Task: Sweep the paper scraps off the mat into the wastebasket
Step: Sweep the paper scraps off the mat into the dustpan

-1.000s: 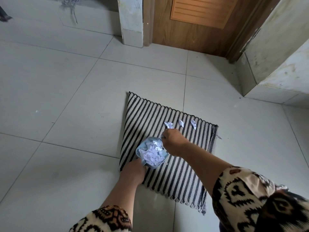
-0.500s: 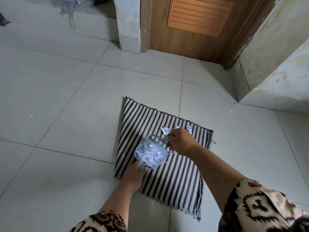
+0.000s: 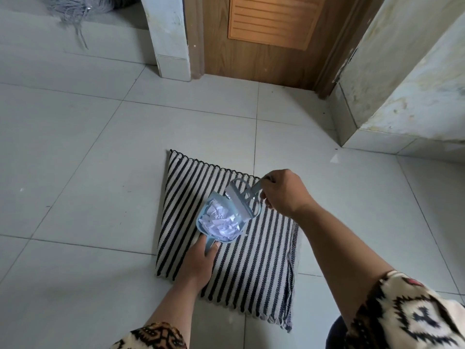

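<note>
A black-and-white striped mat (image 3: 259,260) lies on the tiled floor. My left hand (image 3: 200,263) grips the handle of a small light-blue dustpan (image 3: 208,217), held over the mat's middle. White paper scraps (image 3: 221,222) fill the pan. My right hand (image 3: 284,192) holds a small light-blue brush (image 3: 241,197) by its handle, the brush head resting against the pan's far rim. I see no loose scraps on the mat. No wastebasket can be identified in view.
A wooden door (image 3: 266,39) with a louvred panel stands at the back, between a white pillar (image 3: 168,39) and a pale wall (image 3: 412,79) on the right. A grey mop head (image 3: 73,13) lies at the far left. A dark rounded object (image 3: 337,333) shows at the bottom right.
The scraps that lay at the mat's far edge are no longer there. My right hand has lifted and the brush is now against the pan's rim. The pan has tilted up slightly.
</note>
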